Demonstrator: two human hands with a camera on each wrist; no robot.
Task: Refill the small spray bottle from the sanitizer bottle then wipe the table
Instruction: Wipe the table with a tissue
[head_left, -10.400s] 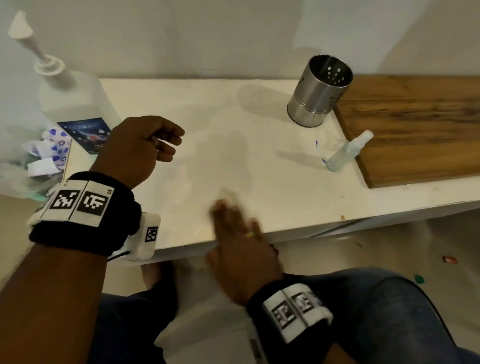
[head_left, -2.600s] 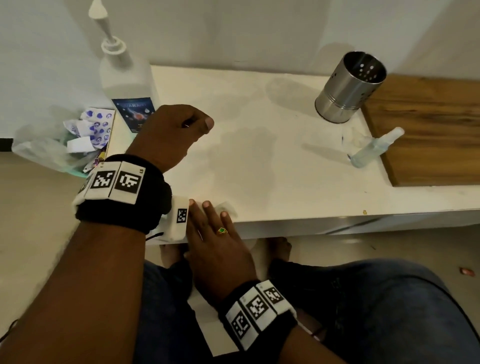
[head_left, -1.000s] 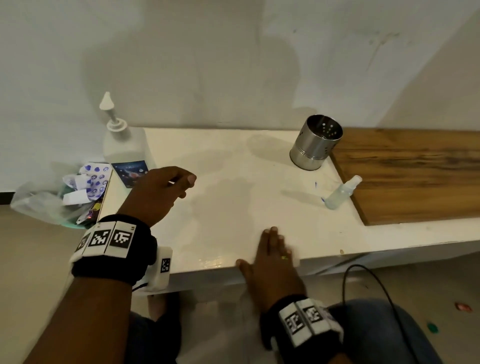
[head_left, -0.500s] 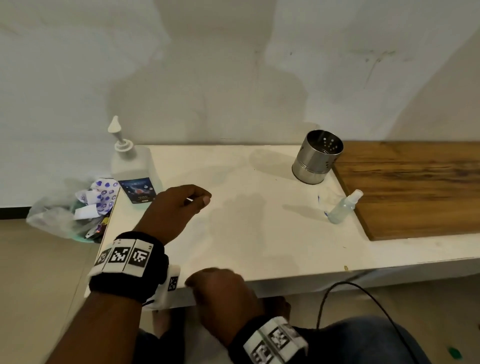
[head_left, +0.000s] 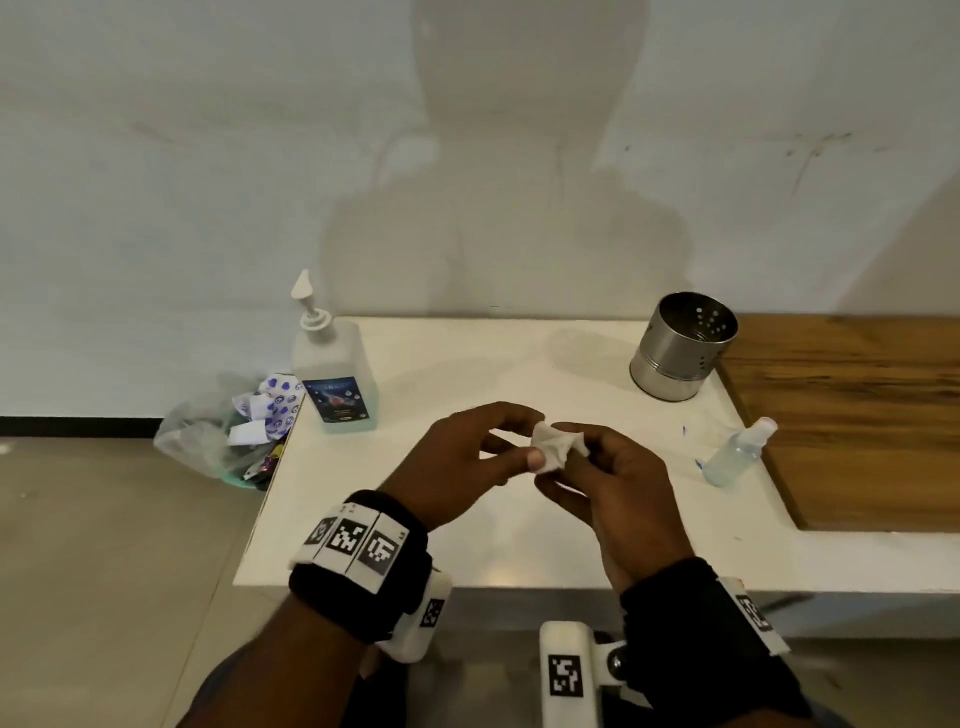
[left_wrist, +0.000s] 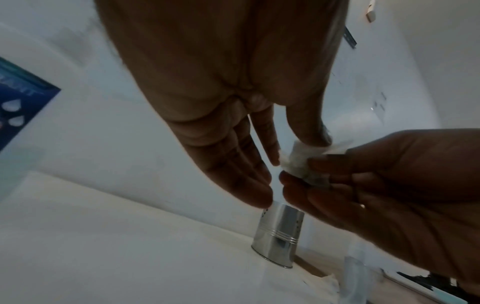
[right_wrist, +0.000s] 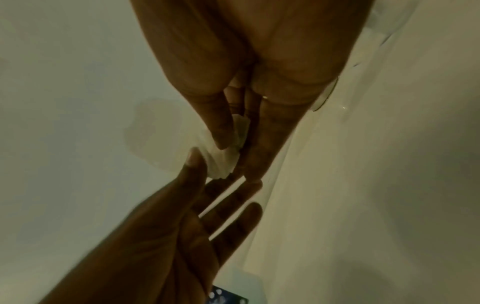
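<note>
Both hands were clamped on a small crumpled tissue (head_left: 551, 448) above the bench (head_left: 519, 374): the left hand (head_left: 467, 457) pinched one side, the right hand (head_left: 613, 483) the other. The spray bottle (head_left: 737, 453) lay near the wooden board, the sanitizer bottle (head_left: 335, 374) at the far left corner. Refolding the tissue to a fresh face before pressing it flat would probably wipe best.

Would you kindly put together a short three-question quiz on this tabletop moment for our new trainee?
1. True or false: the small spray bottle lies flat on the wooden board.
2. Which holds the crumpled tissue? A) left hand only B) right hand only C) both hands
3. Fill in: the sanitizer bottle stands near the white table's ____ edge, beside a plastic bag of litter.

Key
1. False: it stands on the table beside the board, tilted toward it.
2. C: both hands pinch it above the table.
3. Left.
</note>
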